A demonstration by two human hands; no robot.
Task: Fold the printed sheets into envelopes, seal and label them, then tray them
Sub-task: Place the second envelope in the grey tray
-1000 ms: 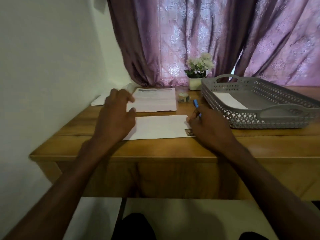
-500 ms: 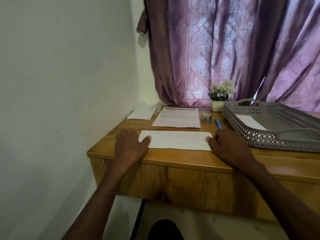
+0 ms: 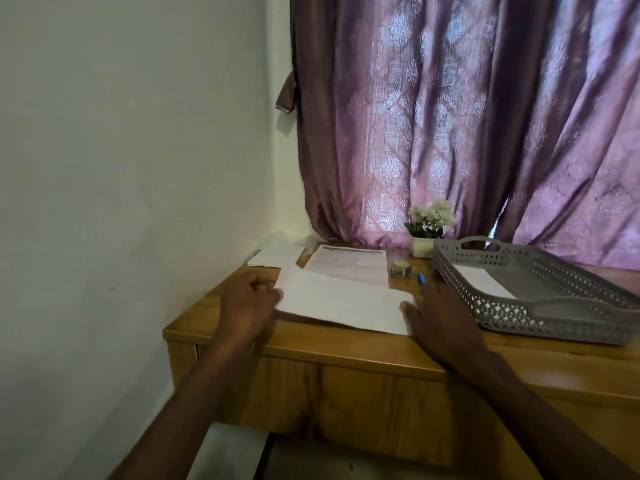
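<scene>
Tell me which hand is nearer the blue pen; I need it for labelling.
Right. The right hand lies just below the blue pen; the left hand is across the folded sheet.

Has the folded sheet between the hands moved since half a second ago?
Yes. The folded sheet lay flat, short of the printed sheet; now its left end is lifted by the left hand, overlapping it.
</scene>
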